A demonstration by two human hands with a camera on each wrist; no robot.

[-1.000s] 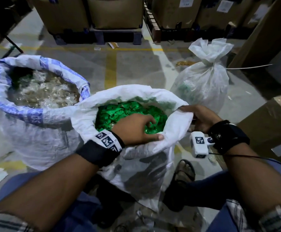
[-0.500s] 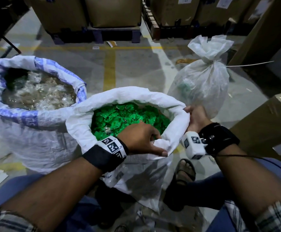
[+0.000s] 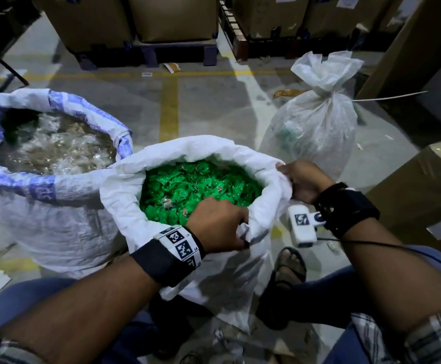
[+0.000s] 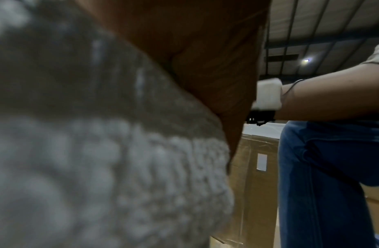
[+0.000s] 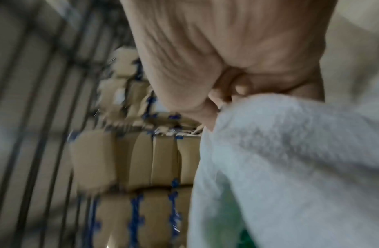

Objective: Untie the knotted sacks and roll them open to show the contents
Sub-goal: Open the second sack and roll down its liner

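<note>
Gripping the white sack's rolled rim, left hand and right hand; no legible writing.

Stacked cardboard boxes on pallets out back, yellow lines painted on the concrete floor, another box at right.

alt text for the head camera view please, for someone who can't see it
Both hands grip the rolled rim of a white sack full of green packets: left hand at the near edge, right hand on the right side. Left of it stands an opened blue-striped sack; behind it on the right, a knotted sack.
</note>
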